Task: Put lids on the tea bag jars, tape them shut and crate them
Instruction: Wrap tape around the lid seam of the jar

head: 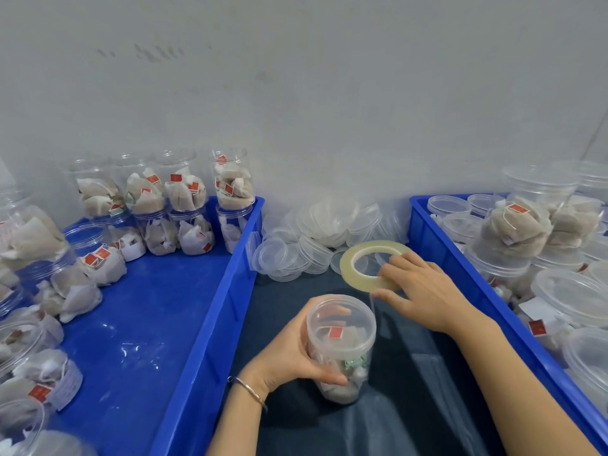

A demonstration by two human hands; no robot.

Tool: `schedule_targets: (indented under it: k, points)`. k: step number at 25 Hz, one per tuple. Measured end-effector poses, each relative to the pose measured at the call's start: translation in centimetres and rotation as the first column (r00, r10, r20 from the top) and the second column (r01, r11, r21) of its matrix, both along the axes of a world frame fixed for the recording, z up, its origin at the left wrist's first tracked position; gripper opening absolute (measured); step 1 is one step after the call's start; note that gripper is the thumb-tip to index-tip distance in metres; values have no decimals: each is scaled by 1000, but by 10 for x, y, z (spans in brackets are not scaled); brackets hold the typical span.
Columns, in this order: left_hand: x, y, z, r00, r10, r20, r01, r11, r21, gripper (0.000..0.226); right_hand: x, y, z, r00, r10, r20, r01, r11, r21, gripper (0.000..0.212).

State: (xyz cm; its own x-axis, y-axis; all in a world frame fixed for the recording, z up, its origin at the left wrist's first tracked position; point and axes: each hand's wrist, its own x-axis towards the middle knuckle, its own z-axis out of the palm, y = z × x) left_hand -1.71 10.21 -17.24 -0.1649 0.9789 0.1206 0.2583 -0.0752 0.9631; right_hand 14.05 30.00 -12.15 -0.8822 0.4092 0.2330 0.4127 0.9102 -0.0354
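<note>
- Jar upright on tabletop, lid on, my left hand wrapped round it.
- Tape roll just beyond, up-right, gripped by my right hand; strand runs down to jar rim.

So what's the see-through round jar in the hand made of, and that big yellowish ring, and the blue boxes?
The see-through round jar looks like clear glossy plastic: tea bags show through it. The big yellowish ring seems to be a translucent tape roll. The blue boxes look like hard shiny plastic, since light glints off them.
</note>
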Motion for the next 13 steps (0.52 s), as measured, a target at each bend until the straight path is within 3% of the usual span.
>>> schedule_targets:
  k: [3, 8, 10, 13]
  points:
    - [-4, 3, 5, 999, -49, -15, 48, 997, -68, 100, -11, -6, -3, 998, 63, -2, -63, 998, -14, 38]
    - [-7, 1, 17, 999, -22, -47, 12, 977, -214, 83, -9, -11, -3, 993, 90, -75, -100, 985, -144, 34]
    - [-7, -3, 26, 984, 86, -154, -118, 970, -213, 83, -4, -11, -2, 989, 77, -124, -103, 971, -217, 27]
    - [1, -7, 46, 928, 151, -340, -229, 953, -201, 105, 2, -12, -2, 991, 37, -127, -70, 961, -266, 26]
